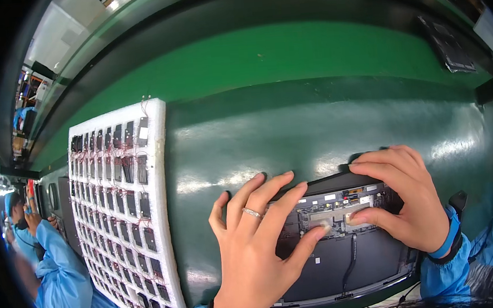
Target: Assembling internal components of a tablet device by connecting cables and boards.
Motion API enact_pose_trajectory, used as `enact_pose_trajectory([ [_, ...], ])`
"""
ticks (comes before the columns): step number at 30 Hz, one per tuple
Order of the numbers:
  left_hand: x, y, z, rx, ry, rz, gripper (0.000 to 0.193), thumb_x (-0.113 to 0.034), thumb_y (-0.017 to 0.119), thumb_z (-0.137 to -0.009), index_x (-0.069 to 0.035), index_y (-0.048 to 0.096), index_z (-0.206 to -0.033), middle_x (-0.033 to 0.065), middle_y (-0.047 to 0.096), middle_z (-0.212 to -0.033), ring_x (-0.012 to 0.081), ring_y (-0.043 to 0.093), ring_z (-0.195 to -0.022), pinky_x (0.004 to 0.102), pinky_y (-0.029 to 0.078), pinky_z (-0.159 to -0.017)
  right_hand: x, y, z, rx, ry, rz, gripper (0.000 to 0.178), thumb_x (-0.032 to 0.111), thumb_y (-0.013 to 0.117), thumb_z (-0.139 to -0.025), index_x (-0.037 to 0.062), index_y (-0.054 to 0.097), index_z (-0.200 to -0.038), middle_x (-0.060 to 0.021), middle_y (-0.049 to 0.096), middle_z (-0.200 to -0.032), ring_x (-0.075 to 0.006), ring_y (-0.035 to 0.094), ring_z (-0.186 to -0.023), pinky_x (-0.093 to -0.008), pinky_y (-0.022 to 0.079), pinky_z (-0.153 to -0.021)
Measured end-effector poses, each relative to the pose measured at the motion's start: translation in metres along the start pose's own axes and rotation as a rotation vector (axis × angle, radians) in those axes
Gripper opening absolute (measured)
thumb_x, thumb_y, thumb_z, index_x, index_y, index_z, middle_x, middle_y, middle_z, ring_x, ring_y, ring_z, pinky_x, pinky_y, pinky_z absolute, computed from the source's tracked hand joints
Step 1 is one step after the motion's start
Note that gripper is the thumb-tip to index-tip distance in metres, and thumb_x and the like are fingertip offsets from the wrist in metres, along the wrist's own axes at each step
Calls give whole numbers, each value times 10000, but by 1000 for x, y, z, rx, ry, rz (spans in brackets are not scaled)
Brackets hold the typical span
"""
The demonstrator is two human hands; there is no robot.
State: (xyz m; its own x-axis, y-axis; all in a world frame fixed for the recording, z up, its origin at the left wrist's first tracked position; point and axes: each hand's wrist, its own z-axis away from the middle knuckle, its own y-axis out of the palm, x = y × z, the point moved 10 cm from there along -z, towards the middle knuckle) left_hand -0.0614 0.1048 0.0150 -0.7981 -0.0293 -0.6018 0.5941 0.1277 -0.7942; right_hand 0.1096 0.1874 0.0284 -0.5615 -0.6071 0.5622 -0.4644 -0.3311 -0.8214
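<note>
An opened dark grey laptop base [324, 263] lies in front of me, with its circuit board [335, 216] exposed and a black cable running to its near edge. My left hand [253, 240], with a ring on it, has its fingers spread. Its thumb presses on the board and its index fingertip is at the far edge. My right hand [406, 199] grips the laptop base, thumb on the board and fingers over the black strip [335, 182] along the far edge. That strip sits tilted, its right end raised. The hands hide parts of both sides.
To the left stands a white foam tray [161, 178] with rows of small black parts on thin red wires. The green work surface [227, 132] spreads behind. A dark flat panel [446, 45] lies at the far right. Co-workers in blue sleeves [65, 272] are at both sides.
</note>
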Motion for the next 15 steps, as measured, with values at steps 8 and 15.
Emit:
enact_pose_trajectory([
  [8,-36,9,13,85,155,-146,516,-313,909,-782,-201,792,-1272,-6,683,-1475,287,558,-1444,617,175,-1275,3,4,5,7,-47,27,552,331,896,-814,117,723,-1293,-83,695,-1324,-333,647,-1231,-538,410,-1145],
  [15,-30,11,15,-10,189,-35,397,-247,866,-842,-171,802,-1225,-2,685,-1456,246,623,-1367,640,273,-1224,12,-11,20,73,-61,153,532,293,877,-823,111,735,-1303,-103,663,-1463,-358,613,-1371,-585,376,-1213],
])
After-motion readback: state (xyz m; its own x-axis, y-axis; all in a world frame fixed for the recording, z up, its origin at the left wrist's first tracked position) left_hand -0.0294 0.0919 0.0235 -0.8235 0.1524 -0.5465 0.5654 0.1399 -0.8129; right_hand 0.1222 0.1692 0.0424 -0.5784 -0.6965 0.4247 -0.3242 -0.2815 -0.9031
